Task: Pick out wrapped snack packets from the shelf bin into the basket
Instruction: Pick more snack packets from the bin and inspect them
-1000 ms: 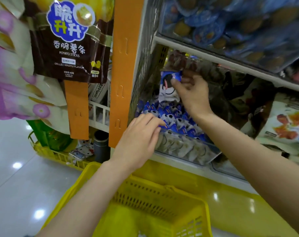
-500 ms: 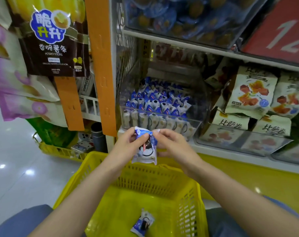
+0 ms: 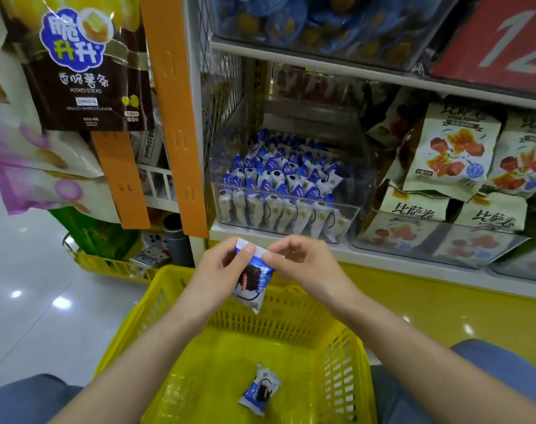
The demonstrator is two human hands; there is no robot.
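A blue-and-white snack packet (image 3: 252, 281) is held by both hands over the far end of the yellow basket (image 3: 337, 356). Its top sealed edge is pinched from one side by the left hand (image 3: 222, 270) and from the other by the right hand (image 3: 303, 264), thumb and forefinger of each pressed together on the wrapper — the grip of both hands is thus clamped on the same packet. The packet hangs downward from the grip, tilted slightly, with its lower end free in the air above the basket's far wall.

Well below the grip and nearer the person, a second packet (image 3: 259, 390) of the same kind is seen lying on the basket floor, untouched by either hand.

Above and beyond the grip, a clear shelf bin (image 3: 291, 215) is set on the white shelf (image 3: 398, 264); it is filled with many more blue-and-white packets (image 3: 279, 175), stood upright in rows. To the right of the grip, on the same shelf, clear bins with cream-coloured snack bags (image 3: 450, 151) printed in orange and red can be made out. Up and to the left of the grip, a brown bag of potato sticks (image 3: 83, 71) hangs from an orange display strip (image 3: 174, 102), beside pink-and-white bags. Blue fabric over the person's knees (image 3: 27, 399) is visible at both lower corners — the basket sits between them.
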